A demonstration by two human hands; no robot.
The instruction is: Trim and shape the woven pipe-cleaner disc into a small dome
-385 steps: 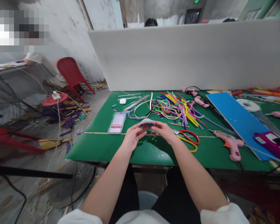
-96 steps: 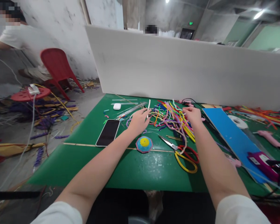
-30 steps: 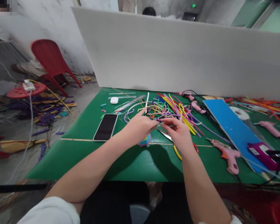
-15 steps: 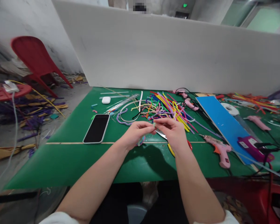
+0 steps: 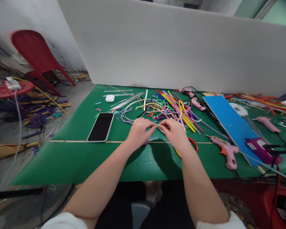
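Above the middle of the green table, my left hand (image 5: 139, 134) and my right hand (image 5: 175, 133) meet at the fingertips. Both pinch a tiny pale green pipe cleaner piece (image 5: 158, 125), mostly covered by the fingers. A bit of pink and purple strand (image 5: 146, 142) shows under my left hand; whether it hangs from the fingers or lies on the table I cannot tell. Scissors with red and yellow handles (image 5: 196, 144) lie beneath my right hand and wrist, partly hidden. Just beyond the hands spreads a pile of colourful pipe cleaners (image 5: 166, 106).
A phone (image 5: 101, 127) and a white earbud case (image 5: 110, 98) lie to the left, near clear thin sticks (image 5: 126, 103). On the right are a pink glue gun (image 5: 225, 149), a blue board (image 5: 225, 119), a purple power strip (image 5: 262, 149) and cables. A white panel (image 5: 169, 47) stands behind.
The fingertips of both hands are still together, with the right hand's fingers turned slightly more downward. The whole view has tilted down a little. Less of the strand under my left hand shows.
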